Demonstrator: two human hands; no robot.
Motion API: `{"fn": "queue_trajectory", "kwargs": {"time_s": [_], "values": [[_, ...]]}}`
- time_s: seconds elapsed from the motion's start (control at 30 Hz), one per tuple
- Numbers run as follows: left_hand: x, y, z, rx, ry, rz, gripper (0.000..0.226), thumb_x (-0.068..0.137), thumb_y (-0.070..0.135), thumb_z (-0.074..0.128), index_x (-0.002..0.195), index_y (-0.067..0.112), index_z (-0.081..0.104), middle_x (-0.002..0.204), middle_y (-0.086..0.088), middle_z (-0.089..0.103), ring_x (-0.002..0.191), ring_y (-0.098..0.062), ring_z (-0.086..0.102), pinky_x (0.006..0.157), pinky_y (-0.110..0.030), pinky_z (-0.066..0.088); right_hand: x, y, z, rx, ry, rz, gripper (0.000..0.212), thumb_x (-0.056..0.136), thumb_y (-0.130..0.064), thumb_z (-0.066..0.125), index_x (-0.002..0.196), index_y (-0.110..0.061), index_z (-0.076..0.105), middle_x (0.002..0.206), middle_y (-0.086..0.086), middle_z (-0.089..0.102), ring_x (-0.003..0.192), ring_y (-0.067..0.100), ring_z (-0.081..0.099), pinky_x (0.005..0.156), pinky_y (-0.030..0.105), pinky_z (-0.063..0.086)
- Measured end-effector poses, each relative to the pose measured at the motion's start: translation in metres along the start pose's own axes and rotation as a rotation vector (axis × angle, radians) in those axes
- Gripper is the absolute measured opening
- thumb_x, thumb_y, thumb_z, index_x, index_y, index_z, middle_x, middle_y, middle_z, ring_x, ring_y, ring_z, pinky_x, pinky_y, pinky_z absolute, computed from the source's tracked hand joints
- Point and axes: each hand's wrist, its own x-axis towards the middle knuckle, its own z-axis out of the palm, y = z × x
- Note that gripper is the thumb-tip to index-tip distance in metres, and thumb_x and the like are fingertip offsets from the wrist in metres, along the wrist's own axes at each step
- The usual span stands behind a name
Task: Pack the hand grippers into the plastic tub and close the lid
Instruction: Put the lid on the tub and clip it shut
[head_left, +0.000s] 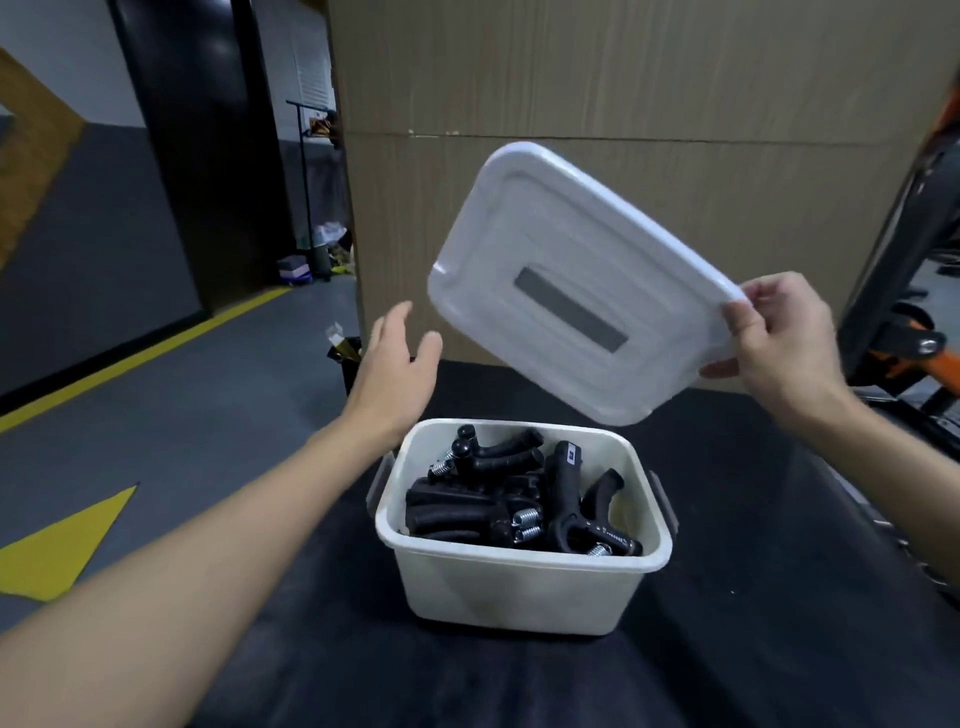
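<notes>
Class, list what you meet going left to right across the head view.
Yellow floor arrow → open left hand → white lid → right hand holding the lid's edge. The tub, overlapping the lid, is left out.

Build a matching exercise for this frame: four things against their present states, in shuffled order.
Things:
1 lid
2 tub
3 left hand
4 grippers

States:
A piled inside the tub
B fingers spread, holds nothing
C held tilted in the air by the right hand
D stands uncovered on the black table

Pairs: 1-C, 2-D, 3-B, 4-A
</notes>
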Motion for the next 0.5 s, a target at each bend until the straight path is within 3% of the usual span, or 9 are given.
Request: {"fn": "queue_trajectory", "kwargs": {"time_s": [0.07,0.17,0.23,0.3,0.37,0.43,0.5], "values": [[0.007,0.01,-0.012,-0.082,0.048,0.022,0.061,0.096,0.043,0.045,0.151,0.018,0.031,0.151,-0.001,0.038,0.134,-0.018,0.041,0.112,-0.04,0.034,-0.005,-0.01,0.007,0.037,-0.043,0.023,0.006,0.101,-0.018,0.052,0.102,-0.012,0.051,0.098,0.007,0.058,0.076,0.02,0.062,0.045,0.032,0.058],[0.009,0.012,-0.027,-0.099,0.065,-0.023,0.051,0.097,0.043,0.05,0.138,0.014,0.048,0.126,0.0,0.054,0.111,-0.016,0.053,0.089,-0.032,0.041,-0.004,-0.014,0.014,0.041,-0.04,0.064,0.01,0.101,-0.023,0.052,0.098,-0.017,0.059,0.087,0.001,0.06,0.065,0.016,0.057,0.041,0.029,0.052],[0.005,0.007,-0.035,-0.108,-0.007,-0.049,0.033,0.099,0.037,0.051,0.105,0.007,0.064,0.091,-0.005,0.057,0.083,-0.022,0.056,0.066,-0.03,0.039,0.0,-0.013,0.018,0.1,-0.02,0.14,0.014,0.099,-0.028,0.055,0.093,-0.019,0.064,0.085,-0.002,0.062,0.065,0.014,0.056,0.045,0.026,0.048],[-0.003,0.0,-0.038,-0.129,-0.073,-0.11,0.042,0.101,0.034,0.048,0.072,0.003,0.053,0.065,-0.011,0.047,0.055,-0.023,0.047,0.048,-0.026,0.034,0.003,-0.004,0.025,0.138,-0.011,0.246,0.017,0.094,-0.032,0.063,0.098,-0.016,0.067,0.093,0.0,0.066,0.073,0.015,0.058,0.054,0.029,0.048],[-0.013,-0.011,-0.033,-0.227,-0.074,-0.318,0.04,0.1,0.03,0.044,0.068,0.007,0.048,0.059,-0.011,0.046,0.043,-0.021,0.042,0.039,-0.024,0.033,0.0,0.012,0.033,0.101,-0.063,0.373,0.032,0.088,-0.033,0.071,0.105,-0.006,0.068,0.094,0.006,0.067,0.066,0.014,0.055,0.053,0.027,0.042],[-0.025,-0.024,-0.023,-0.31,-0.081,-0.487,0.033,0.098,0.026,0.039,0.074,0.006,0.049,0.06,-0.01,0.047,0.04,-0.021,0.042,0.04,-0.025,0.033,-0.014,0.032,0.04,0.027,-0.21,0.5,0.044,0.083,-0.028,0.077,0.113,0.002,0.066,0.094,0.009,0.067,0.063,0.015,0.054,0.054,0.026,0.044],[-0.04,-0.035,-0.012,-0.276,-0.145,-0.587,0.028,0.099,0.024,0.034,0.082,0.005,0.047,0.062,-0.011,0.047,0.038,-0.021,0.042,0.039,-0.025,0.033,-0.037,0.046,0.044,-0.026,-0.33,0.573,0.058,0.082,-0.019,0.078,0.127,0.009,0.056,0.108,0.01,0.063,0.084,0.019,0.057,0.072,0.029,0.044]]}}
